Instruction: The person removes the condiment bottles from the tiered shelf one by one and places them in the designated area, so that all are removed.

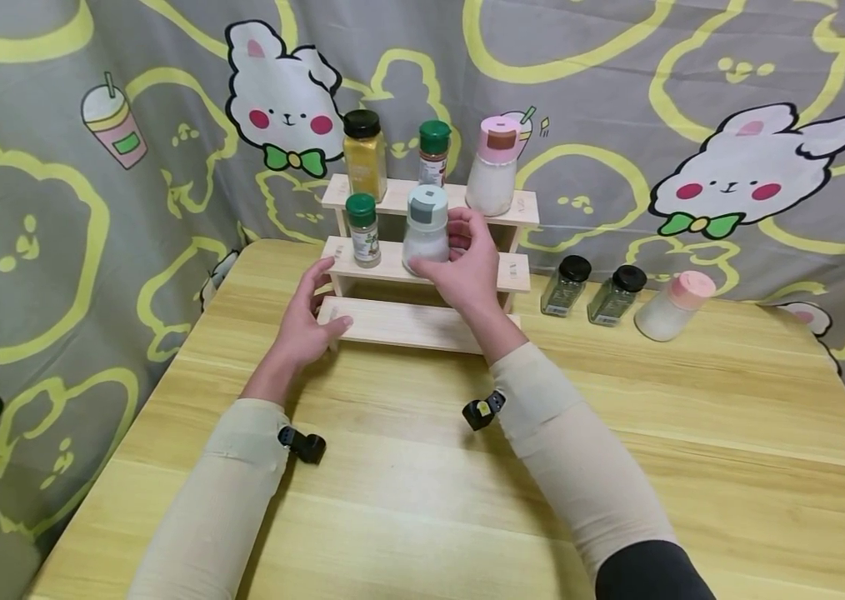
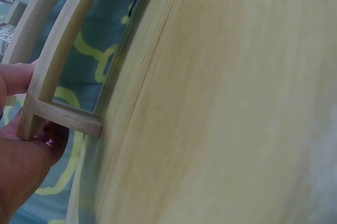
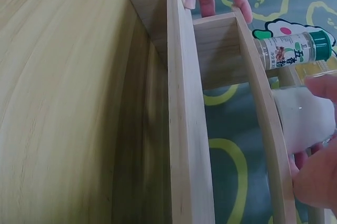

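A three-step wooden rack [image 1: 407,323] stands on the table. My right hand [image 1: 471,262] grips a glass shaker of white grains with a pale blue lid [image 1: 426,225], its base at the middle step. In the right wrist view, the shaker's white body [image 3: 303,119] shows between thumb and fingers. My left hand [image 1: 306,321] holds the rack's left end, thumb over the lowest step and fingers round the side; the left wrist view shows the hand [image 2: 26,155] around that corner. Left of the shaker, a green-capped spice bottle [image 1: 364,232] shares the middle step.
On the top step are a yellow spice jar [image 1: 366,162], a green-capped bottle [image 1: 433,154] and a pink-lidded shaker [image 1: 493,171]. Right of the rack stand two black-capped jars [image 1: 565,286] and another pink-lidded shaker [image 1: 673,307]. A patterned curtain [image 1: 580,67] hangs behind the table [image 1: 392,500].
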`<state>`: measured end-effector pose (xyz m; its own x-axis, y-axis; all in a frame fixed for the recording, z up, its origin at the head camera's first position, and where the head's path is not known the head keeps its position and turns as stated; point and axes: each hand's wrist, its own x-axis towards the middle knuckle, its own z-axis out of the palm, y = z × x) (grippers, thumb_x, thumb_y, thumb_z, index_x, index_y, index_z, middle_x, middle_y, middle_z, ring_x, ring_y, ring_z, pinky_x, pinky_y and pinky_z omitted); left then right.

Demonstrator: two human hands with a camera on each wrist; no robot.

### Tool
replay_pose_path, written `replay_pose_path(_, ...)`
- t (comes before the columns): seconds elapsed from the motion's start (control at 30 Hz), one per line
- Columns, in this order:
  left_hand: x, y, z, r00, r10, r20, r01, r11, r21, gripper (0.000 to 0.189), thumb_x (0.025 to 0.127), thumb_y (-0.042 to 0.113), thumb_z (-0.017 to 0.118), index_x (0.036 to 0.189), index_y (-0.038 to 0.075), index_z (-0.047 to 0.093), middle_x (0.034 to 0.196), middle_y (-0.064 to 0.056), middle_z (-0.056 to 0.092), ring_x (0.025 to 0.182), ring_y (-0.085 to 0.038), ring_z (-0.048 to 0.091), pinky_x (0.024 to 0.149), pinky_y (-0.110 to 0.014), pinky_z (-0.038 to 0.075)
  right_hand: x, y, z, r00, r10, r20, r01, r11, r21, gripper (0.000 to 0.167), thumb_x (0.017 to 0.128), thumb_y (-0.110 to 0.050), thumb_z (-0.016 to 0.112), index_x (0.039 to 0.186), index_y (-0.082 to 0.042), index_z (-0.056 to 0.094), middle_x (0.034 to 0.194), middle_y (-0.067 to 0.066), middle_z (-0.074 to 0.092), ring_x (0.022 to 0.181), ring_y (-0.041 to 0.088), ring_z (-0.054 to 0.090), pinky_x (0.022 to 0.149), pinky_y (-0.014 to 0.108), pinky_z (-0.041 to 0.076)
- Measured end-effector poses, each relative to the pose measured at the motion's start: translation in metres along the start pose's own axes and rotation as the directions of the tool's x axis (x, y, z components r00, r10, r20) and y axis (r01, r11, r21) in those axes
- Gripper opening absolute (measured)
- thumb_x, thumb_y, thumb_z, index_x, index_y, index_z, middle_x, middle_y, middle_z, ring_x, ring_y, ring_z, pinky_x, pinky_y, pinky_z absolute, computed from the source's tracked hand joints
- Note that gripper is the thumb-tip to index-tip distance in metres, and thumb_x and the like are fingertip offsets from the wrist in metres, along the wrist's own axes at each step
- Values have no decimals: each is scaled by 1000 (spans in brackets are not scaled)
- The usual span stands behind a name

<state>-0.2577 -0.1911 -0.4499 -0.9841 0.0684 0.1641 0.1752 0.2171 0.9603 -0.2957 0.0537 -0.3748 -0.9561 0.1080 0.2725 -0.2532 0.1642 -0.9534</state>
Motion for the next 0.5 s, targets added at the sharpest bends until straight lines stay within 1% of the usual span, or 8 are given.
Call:
replay_pose_path(0.17, 1, 0, 0, 1000, -2, -3, 2, 1000, -1, 94, 82, -19, 67, 154, 31, 33, 151, -15, 34, 130, -39, 42, 107, -51, 35, 1, -1, 3, 1000, 11, -13, -12, 999, -43, 71, 67, -6, 93, 126, -14, 54, 118, 4, 58, 105, 17, 56, 91, 30, 47)
replay_pose_path(0.3, 1, -1, 0, 1000, -2, -4, 2, 1000, 3, 94, 82, -20, 67, 154, 30, 33, 151, -14, 34, 131, -38, 42, 108, -51, 34, 0, -2, 5, 1000, 6, -22, -7, 997, -75, 69, 69, -9, 92, 126, -14, 53, 117, 3, 59, 105, 16, 56, 91, 28, 47)
replay_pose_path(0.37, 0, -1, 0, 1000, -4, -7, 4, 1000, 4, 93, 82, -19, 68, 154, 30, 34, 151, -13, 34, 131, -37, 42, 108, -50, 34, 0, -2, 5, 1000, 1, -30, -3, 997, -79, 68, 69, -9, 92, 125, -14, 54, 116, 3, 59, 104, 15, 56, 90, 28, 47)
replay_pose_path(0.5, 1, -1, 0, 1000, 1, 0, -1, 1000, 2, 93, 82, -19, 67, 154, 29, 33, 151, -14, 34, 131, -39, 41, 108, -51, 33, 0, -2, 5, 999, 0, -45, -4, 997, -74, 67, 68, -9, 92, 124, -13, 55, 115, 3, 59, 103, 16, 56, 90, 28, 47)
